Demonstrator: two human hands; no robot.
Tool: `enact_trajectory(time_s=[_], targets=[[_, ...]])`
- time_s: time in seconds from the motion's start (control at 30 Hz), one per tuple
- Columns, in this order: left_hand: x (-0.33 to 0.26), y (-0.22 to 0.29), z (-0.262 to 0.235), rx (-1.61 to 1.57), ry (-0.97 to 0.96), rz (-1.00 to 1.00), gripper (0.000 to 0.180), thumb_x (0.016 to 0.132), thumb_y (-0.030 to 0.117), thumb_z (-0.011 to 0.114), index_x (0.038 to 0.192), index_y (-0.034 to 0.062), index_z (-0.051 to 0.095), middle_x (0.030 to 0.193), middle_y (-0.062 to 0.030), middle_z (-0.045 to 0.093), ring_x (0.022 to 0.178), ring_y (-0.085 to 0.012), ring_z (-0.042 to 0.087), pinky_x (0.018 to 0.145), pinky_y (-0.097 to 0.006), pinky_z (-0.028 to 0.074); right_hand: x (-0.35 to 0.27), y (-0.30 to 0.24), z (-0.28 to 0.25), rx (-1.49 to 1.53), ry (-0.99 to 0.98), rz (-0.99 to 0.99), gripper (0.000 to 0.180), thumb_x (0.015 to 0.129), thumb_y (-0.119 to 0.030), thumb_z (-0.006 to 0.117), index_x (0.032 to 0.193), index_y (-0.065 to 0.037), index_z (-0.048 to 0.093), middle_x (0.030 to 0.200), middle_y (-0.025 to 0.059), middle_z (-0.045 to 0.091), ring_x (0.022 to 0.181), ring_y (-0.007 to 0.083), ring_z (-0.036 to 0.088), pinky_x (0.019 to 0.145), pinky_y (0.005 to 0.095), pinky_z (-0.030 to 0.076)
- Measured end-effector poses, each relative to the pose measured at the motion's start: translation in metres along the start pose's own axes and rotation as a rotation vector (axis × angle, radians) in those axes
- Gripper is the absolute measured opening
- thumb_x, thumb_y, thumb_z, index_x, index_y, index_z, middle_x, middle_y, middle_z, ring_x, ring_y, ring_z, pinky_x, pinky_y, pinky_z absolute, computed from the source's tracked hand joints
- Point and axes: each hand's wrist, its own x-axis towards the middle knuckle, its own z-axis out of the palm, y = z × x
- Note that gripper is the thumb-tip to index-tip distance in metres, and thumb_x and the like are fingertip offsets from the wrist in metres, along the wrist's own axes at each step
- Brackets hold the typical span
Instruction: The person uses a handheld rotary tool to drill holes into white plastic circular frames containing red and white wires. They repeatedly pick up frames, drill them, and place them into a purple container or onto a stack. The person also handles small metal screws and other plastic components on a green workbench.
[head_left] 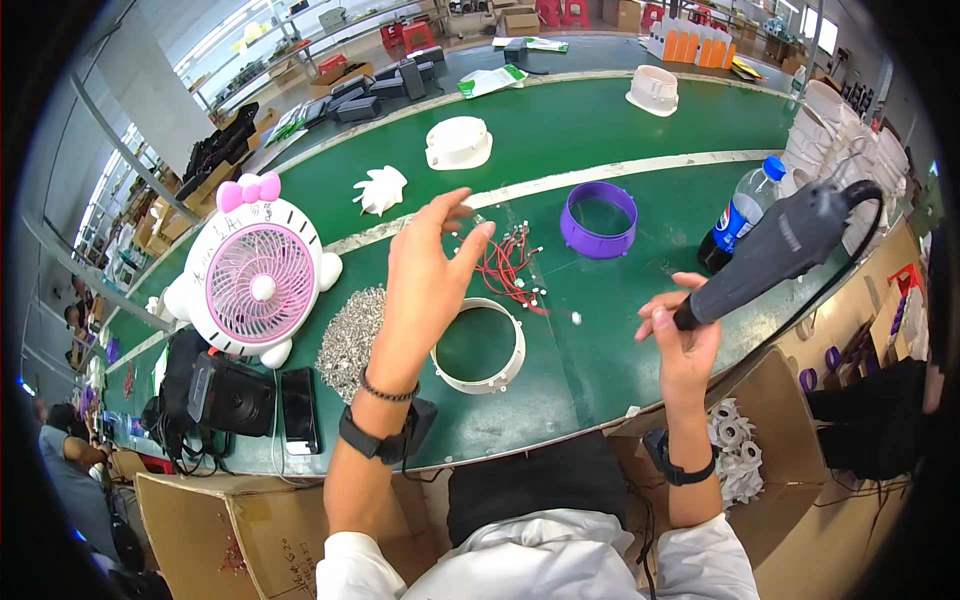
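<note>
My left hand [432, 262] is raised over the green bench, thumb and fingers apart, with nothing visible between them. Below it lie a white plastic ring [519, 352], a pile of small metal parts [350, 335] and a bundle of red wires [510, 265] with white connectors. My right hand [688, 350] has its fingers spread at the tip of a black electric screwdriver [775, 250], which slants in from the upper right on a cord. Its tip overlaps the fingers; whether they touch is unclear. A purple plastic ring [600, 243] sits between the hands, farther back.
At left stand a pink-and-white fan [262, 275], a black box-shaped device [232, 393] and a phone [299, 410]. Farther back are white housings [458, 143] and a white fan blade [381, 190]. A bottle [742, 215] stands right, before stacked white rings [820, 125]. A carton [775, 440] holds white parts.
</note>
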Motion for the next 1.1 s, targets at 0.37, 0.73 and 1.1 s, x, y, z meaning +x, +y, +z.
enact_trajectory(time_s=[0.37,0.73,1.1], targets=[[-0.117,0.003,-0.015,0.137,-0.340,0.050,0.028,0.082,0.013,0.078,0.107,0.0066,0.068,0.105,-0.0100,0.066,0.101,-0.0308,0.061,0.095,-0.042,0.043,-0.054,0.019,-0.048,-0.357,0.040,0.246,0.068,0.085,0.002,0.068,0.144,-0.001,0.034,0.127,0.0171,0.058,0.115,0.0228,0.058,0.101,0.0357,0.046],[-0.034,0.017,-0.050,0.308,-0.332,0.212,0.017,0.082,0.005,0.074,0.098,0.0079,0.071,0.094,-0.0084,0.068,0.094,-0.0295,0.062,0.089,-0.042,0.044,-0.030,0.032,-0.059,-0.412,0.211,0.129,0.071,0.080,-0.002,0.074,0.141,-0.004,0.037,0.133,0.0153,0.050,0.120,0.0248,0.052,0.103,0.0391,0.043],[0.245,-0.126,0.106,0.218,-0.048,0.209,0.017,0.084,0.010,0.068,0.098,0.0018,0.074,0.099,-0.0184,0.071,0.093,-0.0363,0.068,0.085,-0.044,0.052,-0.014,0.046,-0.064,-0.857,0.135,0.092,0.050,0.080,-0.006,0.071,0.125,0.003,0.050,0.117,0.0186,0.057,0.109,0.0315,0.057,0.096,0.0407,0.044]])
